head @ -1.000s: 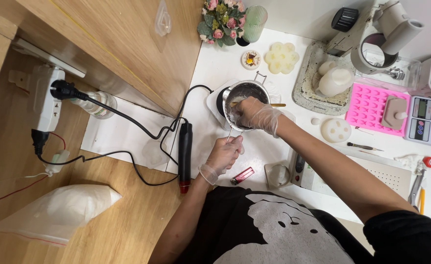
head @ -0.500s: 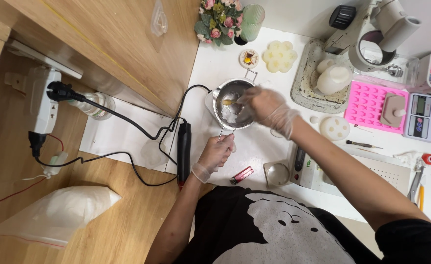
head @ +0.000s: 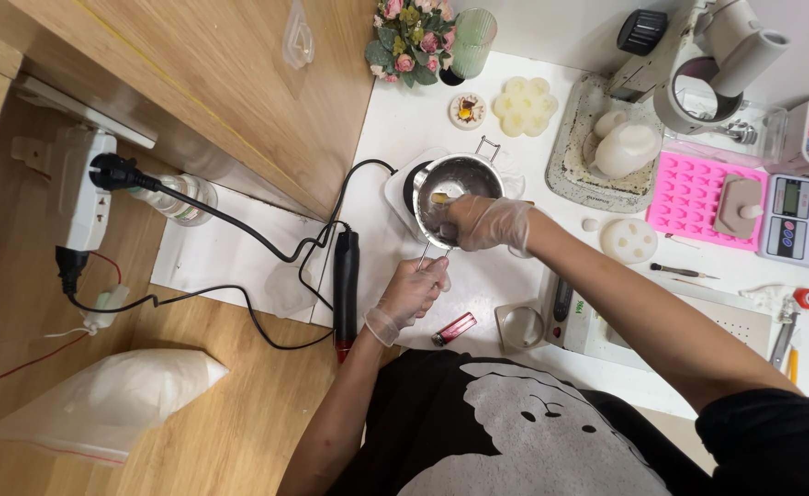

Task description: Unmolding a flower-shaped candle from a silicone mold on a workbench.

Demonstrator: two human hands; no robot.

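White counter (head: 515,303) carries everything; both hands work at its near-middle, each in a thin clear glove.

Small metal pot (head: 455,188) sits on a white hot plate (head: 403,188), directly beyond the left hand and under the right one. Its wire handle runs back toward the person.

Left hand (head: 411,296): closed around the end of the pot's handle, just below the pot rim.

Right hand (head: 487,223): over the near edge of the pot, fingers pinched on a thin stick (head: 446,197) whose tip sits inside the pot. What is in the pot cannot be made out.

Left of the left hand, close by: a black rod-shaped tool (head: 345,294) lying along the counter edge, its cable looping off to a power strip (head: 78,193).

Just right of the left hand: a small red lighter (head: 455,328), then a square dish (head: 519,326).

Well right of the right hand: pink mould tray (head: 694,197), grey scale (head: 804,225).

Beyond the pot: posy of flowers (head: 409,37).
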